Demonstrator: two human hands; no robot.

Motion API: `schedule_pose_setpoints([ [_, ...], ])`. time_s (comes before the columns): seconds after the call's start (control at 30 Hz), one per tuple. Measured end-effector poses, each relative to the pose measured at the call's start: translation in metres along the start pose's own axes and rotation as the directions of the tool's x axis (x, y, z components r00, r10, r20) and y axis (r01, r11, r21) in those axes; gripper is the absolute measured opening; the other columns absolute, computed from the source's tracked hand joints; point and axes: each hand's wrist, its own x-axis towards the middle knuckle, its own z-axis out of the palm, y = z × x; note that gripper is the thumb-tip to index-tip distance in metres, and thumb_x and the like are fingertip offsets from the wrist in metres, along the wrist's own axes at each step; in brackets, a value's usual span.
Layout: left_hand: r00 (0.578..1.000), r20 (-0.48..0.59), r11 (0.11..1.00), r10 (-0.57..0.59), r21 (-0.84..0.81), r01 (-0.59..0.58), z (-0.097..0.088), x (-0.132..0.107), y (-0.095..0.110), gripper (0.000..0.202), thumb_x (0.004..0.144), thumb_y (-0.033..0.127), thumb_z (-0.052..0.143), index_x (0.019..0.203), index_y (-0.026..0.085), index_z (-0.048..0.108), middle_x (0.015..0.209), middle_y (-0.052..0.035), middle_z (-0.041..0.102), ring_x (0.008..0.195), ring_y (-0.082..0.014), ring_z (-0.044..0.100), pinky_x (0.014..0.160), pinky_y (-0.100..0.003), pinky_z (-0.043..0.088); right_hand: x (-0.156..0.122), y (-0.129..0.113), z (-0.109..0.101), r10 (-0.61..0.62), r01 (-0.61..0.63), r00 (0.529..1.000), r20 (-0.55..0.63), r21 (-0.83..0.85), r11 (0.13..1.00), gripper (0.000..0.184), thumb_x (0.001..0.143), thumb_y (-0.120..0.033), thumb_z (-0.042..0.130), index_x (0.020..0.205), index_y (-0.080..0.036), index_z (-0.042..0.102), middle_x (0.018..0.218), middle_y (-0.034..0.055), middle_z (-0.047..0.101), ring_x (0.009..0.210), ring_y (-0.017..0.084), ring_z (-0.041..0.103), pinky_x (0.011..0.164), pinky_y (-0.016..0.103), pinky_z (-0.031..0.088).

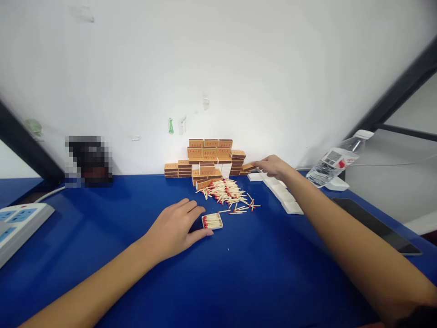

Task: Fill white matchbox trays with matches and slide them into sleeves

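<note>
My left hand (182, 225) rests on the blue table with thumb and index finger apart at the left side of a small white matchbox tray (213, 227). The thumb tip lies by the tray's near edge. Red-tipped matches (212, 220) fill the tray in a row. My right hand (272, 166) reaches to the back, its fingers closed on the end of an orange-brown matchbox sleeve (248, 167) beside a stack. A heap of loose matches (227, 192) lies between the hands, in front of the stacked matchboxes (210, 152).
White empty trays (280, 193) form a line under my right forearm. Farther right are a leaning plastic bottle (336, 159) and a dark phone-like slab (375, 223). A power strip (23, 225) sits at left, near a blurred black object (90, 161). A white wall backs the table.
</note>
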Motion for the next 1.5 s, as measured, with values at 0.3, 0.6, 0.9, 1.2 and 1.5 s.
schedule_pose_setpoints([
  [0.3, 0.947, -0.319, 0.993, -0.030, -0.117, -0.008, -0.006, 0.002, -0.001, 0.053, 0.101, 0.049, 0.067, 0.142, 0.018, 0.058, 0.120, -0.0104, 0.073, 0.108, -0.0267, 0.068, 0.093, -0.045, 0.060, -0.125, -0.010, 0.006, -0.356, 0.296, 0.930, 0.088, 0.393, 0.870, 0.045, 0.093, -0.063, 0.065, 0.075, -0.022, 0.058, 0.060, -0.0044, 0.046, 0.055, 0.012, 0.036, 0.051, 0.028, 0.029],
  [0.6, 0.943, -0.315, 0.957, -0.104, -0.291, 0.008, -0.008, 0.002, -0.006, 0.042, 0.096, 0.040, 0.076, 0.132, 0.021, 0.065, 0.117, -0.0069, 0.074, 0.104, -0.0206, 0.068, 0.091, -0.038, 0.059, -0.178, -0.021, 0.048, -0.617, 0.383, 0.718, 0.322, 0.557, 0.737, 0.041, 0.099, -0.059, 0.062, 0.079, -0.023, 0.058, 0.074, -0.0007, 0.057, 0.063, 0.015, 0.050, 0.058, 0.030, 0.042],
  [0.9, 0.974, -0.218, 0.948, -0.058, -0.319, -0.015, -0.018, 0.007, -0.014, 0.034, 0.096, 0.038, 0.076, 0.125, 0.021, 0.073, 0.112, -0.0061, 0.076, 0.099, -0.0197, 0.068, 0.090, -0.035, 0.057, -0.172, -0.003, 0.055, -0.759, 0.669, 0.621, 0.195, 0.374, 0.643, 0.032, 0.101, -0.052, 0.064, 0.114, -0.024, 0.066, 0.108, 0.0077, 0.070, 0.098, 0.023, 0.062, 0.089, 0.041, 0.052],
  [1.2, 0.980, -0.102, 0.912, -0.172, -0.393, 0.119, -0.021, 0.009, -0.037, 0.030, 0.093, 0.038, 0.077, 0.120, 0.025, 0.077, 0.104, -0.0011, 0.077, 0.084, -0.0148, 0.065, 0.076, -0.028, 0.055, -0.164, 0.001, 0.048, -0.840, 0.829, 0.463, 0.282, 0.198, 0.523, 0.025, 0.096, -0.037, 0.076, 0.116, -0.025, 0.070, 0.122, 0.0080, 0.068, 0.120, 0.028, 0.056, 0.107, 0.048, 0.045],
  [1.5, 0.966, -0.034, 0.858, -0.258, -0.467, 0.213, -0.018, 0.009, -0.037, 0.035, 0.090, 0.043, 0.077, 0.119, 0.025, 0.079, 0.095, -0.0007, 0.079, 0.076, -0.0144, 0.066, 0.071, -0.027, 0.056, -0.143, 0.008, 0.031, -0.750, 0.668, 0.603, 0.272, 0.342, 0.661, 0.033, 0.094, -0.044, 0.074, 0.121, -0.025, 0.070, 0.098, 0.0027, 0.072, 0.079, 0.017, 0.063, 0.071, 0.033, 0.052],
])
